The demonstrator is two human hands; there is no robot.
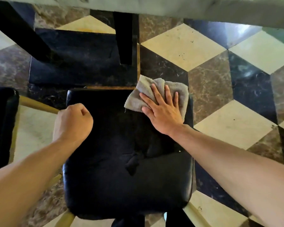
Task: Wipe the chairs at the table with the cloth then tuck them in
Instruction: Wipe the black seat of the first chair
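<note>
The right hand [162, 110] lies flat on the grey cloth [156, 94], fingers [156, 94] straight and spread, pressing it onto the far right corner of the black padded chair seat [126, 169]; the wide palm likely keeps the whole folded cloth in contact as it wipes. The left hand [74, 122] hovers at the seat's left edge with its fingers curled into a loose fist, holding nothing, probably just out of the way. The chair stands pulled out from the counter [203, 9], so tucking in is not yet done. Another dark chair [2, 125] sits at left.
</note>
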